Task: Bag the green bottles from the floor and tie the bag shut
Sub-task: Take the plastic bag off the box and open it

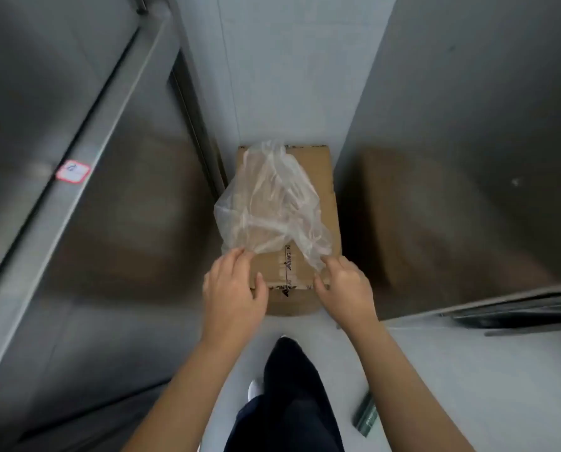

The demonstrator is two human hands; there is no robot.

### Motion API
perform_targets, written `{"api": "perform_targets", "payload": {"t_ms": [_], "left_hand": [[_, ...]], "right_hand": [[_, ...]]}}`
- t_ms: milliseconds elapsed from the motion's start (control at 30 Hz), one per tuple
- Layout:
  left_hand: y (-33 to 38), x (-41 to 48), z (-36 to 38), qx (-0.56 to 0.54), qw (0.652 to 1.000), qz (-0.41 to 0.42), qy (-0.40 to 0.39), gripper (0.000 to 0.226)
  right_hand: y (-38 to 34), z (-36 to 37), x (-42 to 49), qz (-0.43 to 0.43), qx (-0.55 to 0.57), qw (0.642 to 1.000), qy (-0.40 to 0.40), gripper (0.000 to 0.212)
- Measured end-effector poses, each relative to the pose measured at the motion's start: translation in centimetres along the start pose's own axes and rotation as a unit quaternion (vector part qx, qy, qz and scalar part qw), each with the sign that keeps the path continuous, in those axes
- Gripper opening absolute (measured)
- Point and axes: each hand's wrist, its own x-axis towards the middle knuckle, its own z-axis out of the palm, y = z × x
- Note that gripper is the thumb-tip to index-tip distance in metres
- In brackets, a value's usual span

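A clear plastic bag (269,203), crumpled and with nothing green seen inside, lies on top of a taped cardboard box (324,197) that stands on the floor (468,370) at the far middle. The left hand (233,288) has its fingers (235,257) curled onto the bag's near left edge, thumb spread over the box. The right hand (347,288) pinches the bag's near right corner, fingers (336,265) together on the film. A green bottle (365,414) lies on the floor near right, well apart from the bag. A dark-trousered leg (288,402) and a white shoe (254,388) stand near, between the arms. Steel cabinets (76,223) flank left and right; the left one bears a red-edged sticker (73,171)
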Motion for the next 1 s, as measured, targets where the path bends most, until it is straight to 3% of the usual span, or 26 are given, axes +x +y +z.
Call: {"api": "perform_targets", "payload": {"t_ms": [200,567,700,867,1000], "left_hand": [[-0.1,3.7,3.0,0.001,1.0,-0.019,0.011,0.052],[-2.9,4.7,5.9,-0.005,0.997,-0.073,-0.013,0.056],[-3.3,4.2,6.2,-0.011,0.996,-0.088,-0.021,0.056],[-3.2,3.8,6.0,-0.015,0.996,-0.088,-0.025,0.057],[-2.5,3.6,5.8,-0.028,0.996,-0.079,-0.026,0.056]], "right_hand": [[3.1,4.1,4.2,0.057,0.023,0.998,-0.031,0.043],[4.5,11.7,7.5,0.084,0.027,0.995,0.037,0.035],[5.0,12.6,8.1,0.099,0.037,0.993,0.055,0.029],[5.5,12.3,8.3,0.089,0.085,0.989,0.081,0.007],[5.3,10.7,7.5,0.071,0.115,0.986,0.098,0.005]]}}
